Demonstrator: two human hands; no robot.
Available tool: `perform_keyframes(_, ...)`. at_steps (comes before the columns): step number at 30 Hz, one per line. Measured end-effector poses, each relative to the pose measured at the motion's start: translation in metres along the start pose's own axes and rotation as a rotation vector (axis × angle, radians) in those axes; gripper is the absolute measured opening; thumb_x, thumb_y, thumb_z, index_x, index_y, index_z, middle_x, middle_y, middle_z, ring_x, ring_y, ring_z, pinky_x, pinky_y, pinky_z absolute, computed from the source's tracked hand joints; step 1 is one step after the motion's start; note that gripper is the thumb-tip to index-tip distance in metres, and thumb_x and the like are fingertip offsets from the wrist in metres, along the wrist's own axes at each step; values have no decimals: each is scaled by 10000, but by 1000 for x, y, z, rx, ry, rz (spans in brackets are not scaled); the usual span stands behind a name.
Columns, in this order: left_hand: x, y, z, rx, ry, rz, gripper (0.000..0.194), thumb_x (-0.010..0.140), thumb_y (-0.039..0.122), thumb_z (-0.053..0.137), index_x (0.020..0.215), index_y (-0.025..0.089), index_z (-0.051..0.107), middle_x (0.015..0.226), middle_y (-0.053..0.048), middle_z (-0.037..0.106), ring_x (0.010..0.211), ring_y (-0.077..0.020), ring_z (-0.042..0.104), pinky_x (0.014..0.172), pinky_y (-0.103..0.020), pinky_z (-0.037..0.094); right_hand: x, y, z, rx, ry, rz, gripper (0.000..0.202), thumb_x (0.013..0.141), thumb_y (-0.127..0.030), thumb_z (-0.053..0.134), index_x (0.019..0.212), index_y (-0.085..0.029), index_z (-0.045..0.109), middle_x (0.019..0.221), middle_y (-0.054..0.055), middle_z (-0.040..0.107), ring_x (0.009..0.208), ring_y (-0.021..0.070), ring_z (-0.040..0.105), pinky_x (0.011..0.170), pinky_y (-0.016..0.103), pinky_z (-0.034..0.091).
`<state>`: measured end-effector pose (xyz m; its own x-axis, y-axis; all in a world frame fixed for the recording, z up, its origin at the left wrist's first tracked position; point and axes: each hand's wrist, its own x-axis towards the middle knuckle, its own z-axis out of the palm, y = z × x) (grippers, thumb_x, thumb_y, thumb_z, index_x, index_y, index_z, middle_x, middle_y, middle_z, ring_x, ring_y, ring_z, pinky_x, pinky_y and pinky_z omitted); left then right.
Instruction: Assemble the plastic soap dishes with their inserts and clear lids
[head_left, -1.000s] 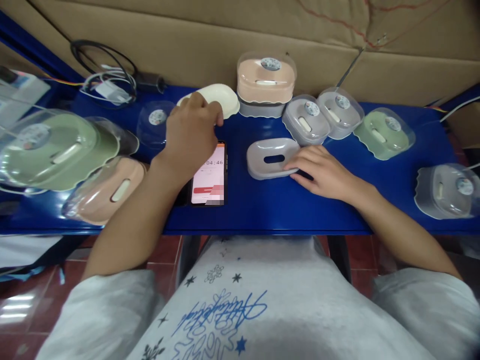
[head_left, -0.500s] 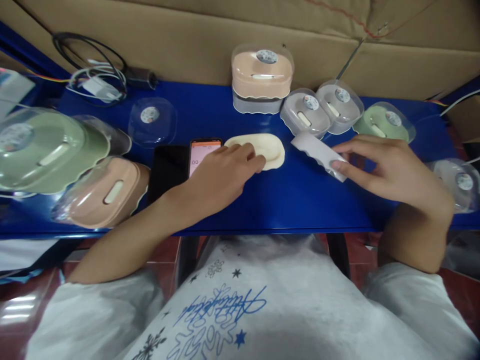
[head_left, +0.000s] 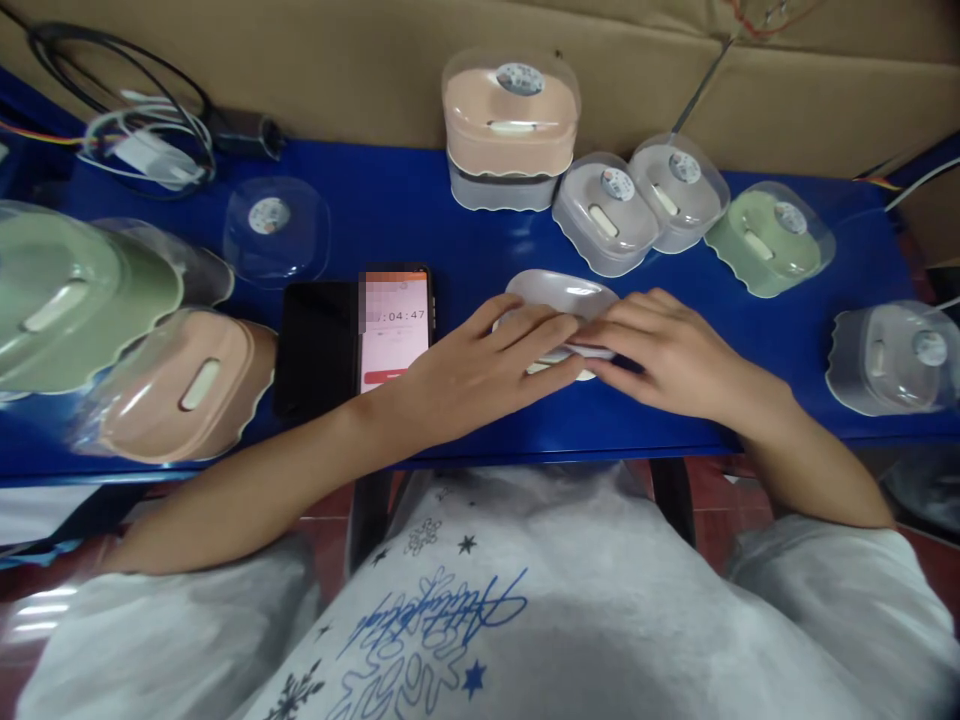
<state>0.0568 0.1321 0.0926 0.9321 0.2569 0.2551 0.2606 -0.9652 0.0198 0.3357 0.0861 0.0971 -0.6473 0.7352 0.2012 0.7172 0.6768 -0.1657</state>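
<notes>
A shallow lilac-grey dish (head_left: 559, 289) lies in front of me on the blue table, its near part covered by my fingers. My left hand (head_left: 510, 355) reaches over its left and near side, fingers bent around the edge. From the right, my right hand (head_left: 656, 345) pinches the near right edge, its fingertips close to those of the left. Under the dish a strip of a cream-coloured piece (head_left: 561, 372) shows at the near side; most of it is hidden. Left of my left hand are a lit phone (head_left: 396, 330) and a black phone-like slab (head_left: 315, 345).
Clear-lidded boxes stand around: a peach one (head_left: 512, 120) at the back, lilac ones (head_left: 607, 215), a green one (head_left: 772, 240), and a grey one (head_left: 892, 360) at right. Green (head_left: 67, 300) and peach boxes (head_left: 180, 385) stand left. A clear lid (head_left: 277, 230) and cables (head_left: 150, 150) lie behind.
My right hand has brought the lilac-grey dish left and down, and it now lies over the cream piece. My left hand has moved right onto it. The view has shifted slightly.
</notes>
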Motion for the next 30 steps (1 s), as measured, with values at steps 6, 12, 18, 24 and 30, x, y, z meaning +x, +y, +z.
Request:
perform_keyframes(6, 2, -12, 9, 91, -32, 49, 445, 1097, 80, 439, 1510, 199, 555, 1406, -131, 699, 1310, -284, 659, 1134, -459, 515, 2, -9, 7, -140, -31, -96, 282, 1092, -400, 575, 1170, -163, 706, 1137, 126, 744, 977, 278, 648, 860, 417, 455)
perform_keyframes(12, 1, -13, 11, 167, -2, 67, 334, 1113, 162, 478, 1424, 182, 598, 1264, -99, 745, 1126, -275, 703, 973, -442, 531, 8, -10, 18, -281, 65, -180, 194, 1064, -284, 579, 1082, -136, 703, 1023, 116, 736, 904, 271, 611, 806, 406, 432)
perform_keyframes(18, 1, -14, 9, 195, -18, 43, 324, 1046, 114, 550, 1358, 176, 613, 1220, -88, 744, 1068, -280, 702, 915, -439, 521, 10, -14, 24, -298, 147, -206, 215, 1086, -241, 543, 1058, -128, 723, 1005, 116, 727, 894, 242, 594, 794, 380, 437)
perform_keyframes(24, 1, -14, 11, 185, -4, 3, 342, 1007, 60, 548, 1320, 178, 623, 1173, -76, 759, 1042, -263, 710, 928, -426, 520, 10, -16, 27, -353, 154, -186, 241, 1097, -223, 515, 1037, -128, 729, 992, 118, 726, 899, 250, 595, 809, 381, 489)
perform_keyframes(30, 3, -13, 13, 180, 53, -13, 277, 1031, 92, 543, 1280, 154, 648, 1132, -92, 763, 1009, -268, 725, 908, -414, 546, 10, -14, 28, -325, 151, -133, 232, 1083, -246, 526, 1069, -137, 730, 1033, 129, 729, 956, 274, 616, 849, 415, 521)
